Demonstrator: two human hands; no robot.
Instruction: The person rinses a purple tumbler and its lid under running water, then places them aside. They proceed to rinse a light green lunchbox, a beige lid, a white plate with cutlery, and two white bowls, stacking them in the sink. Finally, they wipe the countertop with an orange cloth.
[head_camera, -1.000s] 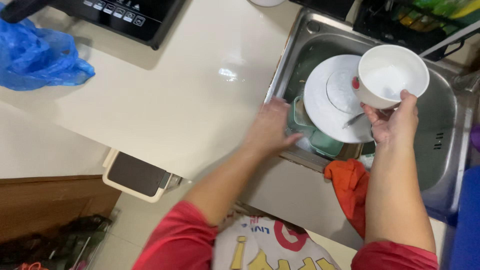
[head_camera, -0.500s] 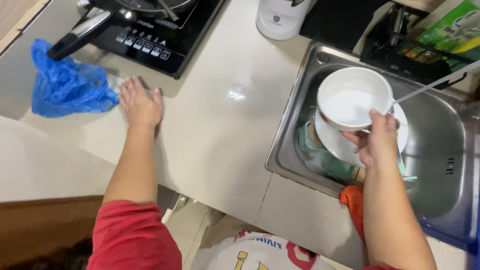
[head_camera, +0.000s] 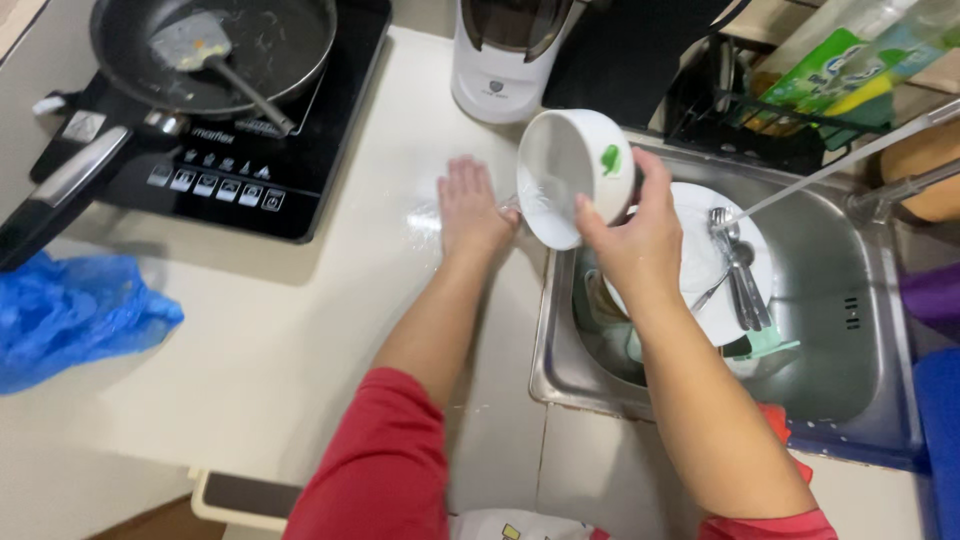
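Bowl (head_camera: 572, 172) rinsed: we are gripping it tilted in the right hand (head_camera: 632, 232), left hand (head_camera: 472, 212) lying open on the bench (head_camera: 300, 330); plate (head_camera: 700, 262) and forks (head_camera: 738, 268) are waiting in the sink (head_camera: 850, 330).

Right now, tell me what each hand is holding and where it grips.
The right hand holds a white bowl by its rim and outer wall, tilted on its side beside the sink. The left hand holds nothing; it lies flat on the counter.

A white bowl (head_camera: 572, 175) with a small green mark on its outer wall is being held tilted on its side, mouth facing left, above the sink's left edge.
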